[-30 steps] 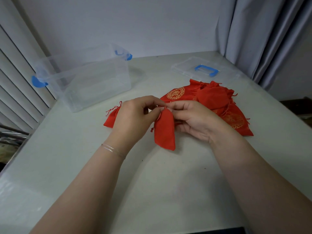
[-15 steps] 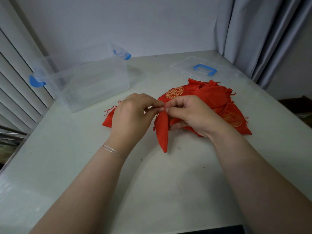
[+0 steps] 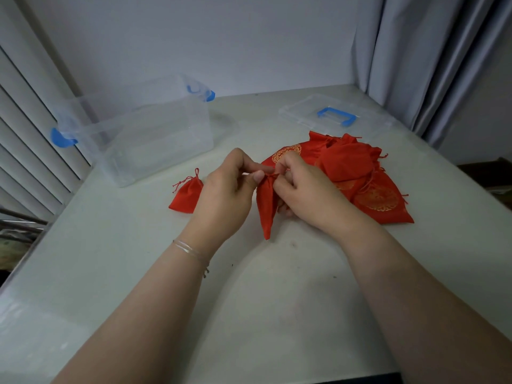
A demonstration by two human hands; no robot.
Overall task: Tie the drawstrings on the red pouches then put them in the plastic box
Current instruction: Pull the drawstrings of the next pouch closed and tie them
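At frame centre, the left hand [image 3: 225,195] and right hand [image 3: 306,192] both pinch the drawstrings of a hanging red pouch [image 3: 266,205].

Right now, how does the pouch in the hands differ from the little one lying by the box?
The held pouch hangs upright, pinched at its neck by both hands; the little pouch lies flat on the table, untouched. The held one looks longer and narrower. Both are plain red cloth.
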